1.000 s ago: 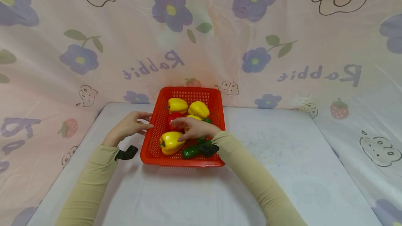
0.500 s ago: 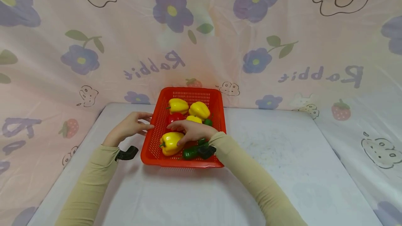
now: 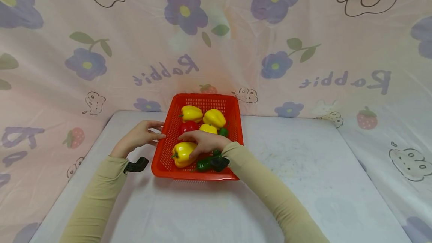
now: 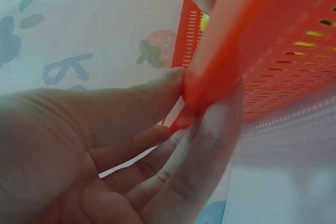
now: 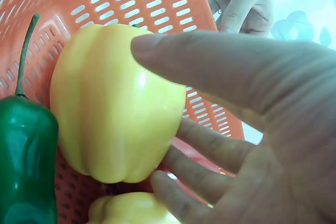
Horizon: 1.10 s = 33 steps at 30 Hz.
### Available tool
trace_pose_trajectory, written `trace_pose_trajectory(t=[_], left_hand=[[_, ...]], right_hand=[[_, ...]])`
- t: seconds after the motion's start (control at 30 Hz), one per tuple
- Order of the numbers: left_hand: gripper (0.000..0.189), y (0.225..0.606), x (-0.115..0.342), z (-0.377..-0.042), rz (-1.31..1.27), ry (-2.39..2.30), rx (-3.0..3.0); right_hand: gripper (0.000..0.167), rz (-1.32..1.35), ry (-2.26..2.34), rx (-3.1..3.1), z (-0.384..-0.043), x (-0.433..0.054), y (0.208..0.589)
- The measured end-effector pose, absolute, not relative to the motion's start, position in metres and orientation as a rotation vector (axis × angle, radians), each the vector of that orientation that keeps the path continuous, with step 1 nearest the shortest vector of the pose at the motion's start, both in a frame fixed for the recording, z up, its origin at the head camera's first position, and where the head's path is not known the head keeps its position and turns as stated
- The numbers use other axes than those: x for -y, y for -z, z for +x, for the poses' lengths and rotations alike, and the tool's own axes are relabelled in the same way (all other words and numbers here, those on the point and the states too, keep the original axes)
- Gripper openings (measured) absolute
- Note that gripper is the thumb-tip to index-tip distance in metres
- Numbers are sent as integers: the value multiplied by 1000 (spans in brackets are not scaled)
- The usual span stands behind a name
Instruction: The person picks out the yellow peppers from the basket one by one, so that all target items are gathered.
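Observation:
My left hand (image 3: 137, 138) pinches the left rim of a red perforated basket (image 3: 197, 177), its thumb (image 4: 152, 95) on one side and fingers underneath. Inside the basket my right hand (image 3: 206, 141) grips the near-left yellow bell pepper (image 3: 183, 156). In the right wrist view the thumb (image 5: 178, 53) lies on this yellow bell pepper and the other fingers curl along its far side. A long green pepper (image 5: 26, 156) lies beside it. Behind the right hand sit a red vegetable (image 3: 188, 127), partly hidden, and another yellow pepper (image 3: 208, 128).
Two more yellow bell peppers, one at the back left (image 3: 191, 114) and one at the back right (image 3: 215, 118), lie in the basket. The basket stands on a white-covered table (image 3: 297, 168). A patterned curtain (image 3: 233, 63) hangs behind.
My right hand has shifted slightly left and down onto the near-left yellow bell pepper, uncovering more of the red vegetable. The left hand keeps its place on the rim.

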State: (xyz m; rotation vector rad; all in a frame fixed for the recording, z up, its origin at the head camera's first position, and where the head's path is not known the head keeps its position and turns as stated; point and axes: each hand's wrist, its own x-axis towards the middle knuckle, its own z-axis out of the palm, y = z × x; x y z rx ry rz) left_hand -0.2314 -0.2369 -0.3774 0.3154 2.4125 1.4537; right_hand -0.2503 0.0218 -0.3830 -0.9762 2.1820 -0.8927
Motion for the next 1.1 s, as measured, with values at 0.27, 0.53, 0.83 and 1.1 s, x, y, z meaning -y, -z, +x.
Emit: trace_pose_trajectory(t=[0.27,0.53,0.83,1.1], left_hand=[[56,376,237,-231,332,-1448,-2415],[57,376,238,-231,314,-1443,-2410],[56,377,237,-231,327,-1460,-2411],[56,376,238,-230,339,-1457,-2411]], right_hand=[[66,-989,850,-2219,-249,-19,382],[65,-894,851,-2222,-245,-15,381],[61,-894,816,-2249,-244,-13,381],[59,-902,810,-2257,-245,-11,384]])
